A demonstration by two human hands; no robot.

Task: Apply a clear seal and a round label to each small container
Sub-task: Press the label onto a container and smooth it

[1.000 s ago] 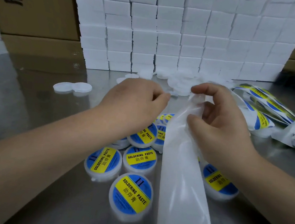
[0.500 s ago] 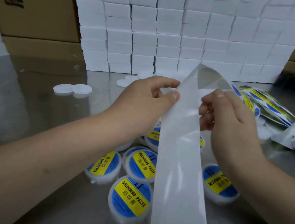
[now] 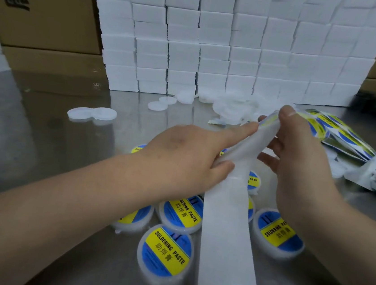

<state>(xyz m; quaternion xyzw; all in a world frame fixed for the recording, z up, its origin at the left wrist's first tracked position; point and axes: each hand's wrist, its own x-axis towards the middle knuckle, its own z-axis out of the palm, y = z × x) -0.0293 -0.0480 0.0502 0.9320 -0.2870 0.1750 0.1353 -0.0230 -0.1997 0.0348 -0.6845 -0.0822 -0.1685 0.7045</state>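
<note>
Seal strip: translucent, held raised over counter; left hand pinches its middle, right hand pinches the top end, likely to peel one seal. Soldering paste containers: labelled, clustered beneath at near edge.

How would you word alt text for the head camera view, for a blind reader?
The left hand and right hand pinch a long translucent strip above labelled soldering paste containers on a steel table. Stacked white boxes stand behind; label sheets lie right.
</note>
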